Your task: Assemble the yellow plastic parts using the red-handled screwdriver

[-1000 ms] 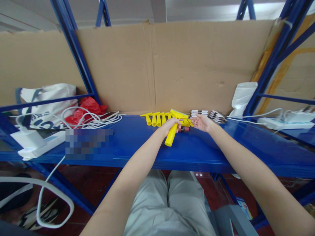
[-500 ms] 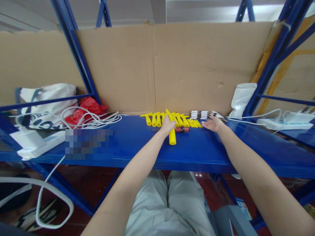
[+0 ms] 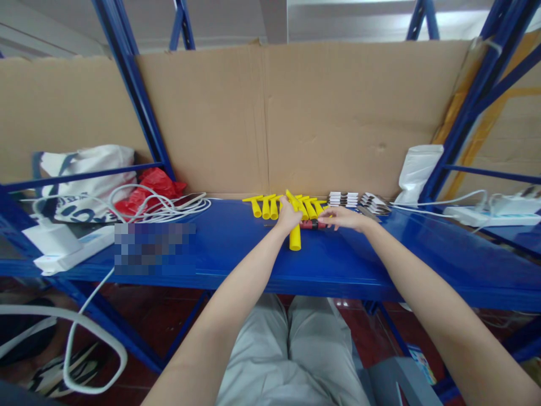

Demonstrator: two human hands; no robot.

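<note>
My left hand point(image 3: 289, 216) is closed around a yellow T-shaped plastic scraper handle point(image 3: 295, 239), whose round end points toward me just above the blue shelf. My right hand point(image 3: 344, 217), its fingers stretched out and a little apart, reaches over the right end of a dark red screwdriver point(image 3: 310, 224); whether it touches the tool I cannot tell. Small yellow pieces beneath that hand are mostly hidden. Behind both hands, several more yellow T-shaped handles point(image 3: 257, 208) lie in a row along the cardboard.
Stacked white-and-black clips or packets point(image 3: 343, 199) and more beside them point(image 3: 374, 204) sit at the back right. A white pouch point(image 3: 418, 172) leans by the blue post. Left are coiled white cables point(image 3: 181, 208), a red bag point(image 3: 154, 186) and a power strip point(image 3: 76, 251).
My right hand has moved left from beside the small yellow pieces to over the screwdriver's handle end, turning palm down. My left hand keeps its grip on the yellow handle, almost unmoved.
</note>
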